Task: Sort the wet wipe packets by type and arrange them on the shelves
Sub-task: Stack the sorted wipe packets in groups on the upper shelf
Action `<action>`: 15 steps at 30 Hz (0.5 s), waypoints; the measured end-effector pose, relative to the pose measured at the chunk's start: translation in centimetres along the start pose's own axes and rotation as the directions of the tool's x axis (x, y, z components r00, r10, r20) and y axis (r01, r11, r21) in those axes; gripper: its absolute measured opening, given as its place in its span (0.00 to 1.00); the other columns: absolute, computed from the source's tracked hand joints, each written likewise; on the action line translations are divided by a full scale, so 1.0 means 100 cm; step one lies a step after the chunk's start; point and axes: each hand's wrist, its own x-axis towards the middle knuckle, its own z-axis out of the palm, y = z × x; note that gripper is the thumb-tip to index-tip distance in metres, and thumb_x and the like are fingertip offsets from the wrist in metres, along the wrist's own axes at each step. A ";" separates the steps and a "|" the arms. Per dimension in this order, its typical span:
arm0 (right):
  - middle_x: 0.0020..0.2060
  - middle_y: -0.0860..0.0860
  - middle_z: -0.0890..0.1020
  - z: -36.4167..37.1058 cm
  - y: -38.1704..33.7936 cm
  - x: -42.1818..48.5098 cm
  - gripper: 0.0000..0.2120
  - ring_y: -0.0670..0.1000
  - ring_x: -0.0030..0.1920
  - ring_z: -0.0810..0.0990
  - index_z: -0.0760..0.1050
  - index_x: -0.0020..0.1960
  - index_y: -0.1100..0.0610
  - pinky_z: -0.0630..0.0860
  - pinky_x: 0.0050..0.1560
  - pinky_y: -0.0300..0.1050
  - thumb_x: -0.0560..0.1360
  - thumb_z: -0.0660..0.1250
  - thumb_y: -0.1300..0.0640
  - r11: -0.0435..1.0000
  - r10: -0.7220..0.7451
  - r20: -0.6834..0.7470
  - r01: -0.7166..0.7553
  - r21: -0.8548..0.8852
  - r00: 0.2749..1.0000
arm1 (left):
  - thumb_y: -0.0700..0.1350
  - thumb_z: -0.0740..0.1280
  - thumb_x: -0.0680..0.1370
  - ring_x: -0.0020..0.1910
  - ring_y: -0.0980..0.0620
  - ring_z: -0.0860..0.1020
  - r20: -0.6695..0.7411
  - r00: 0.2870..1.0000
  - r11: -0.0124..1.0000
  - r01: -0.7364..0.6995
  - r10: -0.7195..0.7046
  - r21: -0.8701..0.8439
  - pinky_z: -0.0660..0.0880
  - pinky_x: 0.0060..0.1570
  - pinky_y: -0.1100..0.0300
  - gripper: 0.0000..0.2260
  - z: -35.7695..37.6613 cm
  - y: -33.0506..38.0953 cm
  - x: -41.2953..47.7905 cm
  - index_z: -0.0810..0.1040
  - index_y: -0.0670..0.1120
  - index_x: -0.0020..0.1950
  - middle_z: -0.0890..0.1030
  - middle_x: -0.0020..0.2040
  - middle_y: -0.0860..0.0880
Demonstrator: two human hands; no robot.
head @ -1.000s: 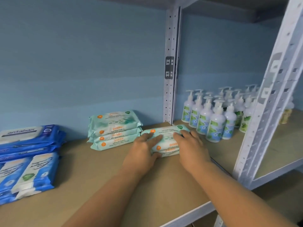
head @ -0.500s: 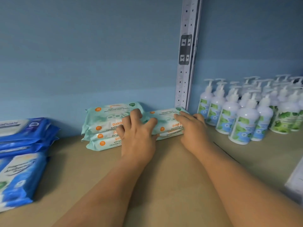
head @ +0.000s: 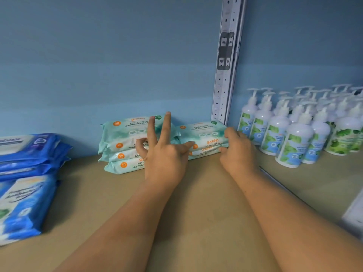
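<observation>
Two stacks of teal wet wipe packets sit at the back of the shelf (head: 196,209), against the blue wall. The left teal stack (head: 119,146) has three packets. The right teal stack (head: 204,134) lies right beside it, close to the shelf post. My left hand (head: 163,154) hovers in front of the gap between the stacks with its fingers spread and straight, and its thumb tip reaches the right stack. My right hand (head: 237,150) grips the right end of the right stack, fingers curled over the top and thumb at the bottom.
Blue wet wipe packets (head: 29,154) are piled at the far left, and more blue packets (head: 23,205) lie in front of them. A perforated metal post (head: 225,75) stands behind the right stack. Several white pump bottles (head: 284,134) crowd the neighbouring shelf on the right.
Both hands slid the right teal stack back toward the wall, beside the left stack. My left hand has lifted off it and spread its fingers. The view has moved closer.
</observation>
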 end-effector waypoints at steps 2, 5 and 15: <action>0.49 0.58 0.78 0.003 0.002 0.001 0.16 0.62 0.49 0.77 0.74 0.58 0.57 0.76 0.45 0.54 0.72 0.73 0.63 0.999 -0.021 -0.014 0.022 0.036 1.000 | 0.59 0.71 0.77 0.80 0.37 0.50 0.007 1.000 1.000 0.014 -0.014 0.022 0.60 0.63 0.31 0.04 0.003 -0.002 -0.001 0.85 0.66 0.50 0.58 0.81 0.47; 0.45 0.59 0.79 0.008 0.004 0.003 0.14 0.62 0.46 0.78 0.76 0.56 0.57 0.78 0.44 0.55 0.71 0.71 0.65 0.993 -0.012 -0.025 0.015 0.116 1.000 | 0.62 0.71 0.75 0.80 0.40 0.46 0.060 0.998 0.997 0.024 -0.028 0.070 0.58 0.66 0.32 0.10 0.003 -0.004 -0.002 0.82 0.69 0.56 0.51 0.83 0.48; 0.41 0.60 0.83 0.008 0.010 0.004 0.15 0.61 0.42 0.81 0.81 0.57 0.60 0.81 0.43 0.56 0.71 0.70 0.68 0.968 -0.046 -0.069 0.061 0.242 0.997 | 0.60 0.69 0.77 0.79 0.40 0.46 0.104 0.992 0.987 0.056 -0.072 0.150 0.55 0.67 0.35 0.10 0.005 -0.003 0.002 0.80 0.70 0.58 0.51 0.83 0.48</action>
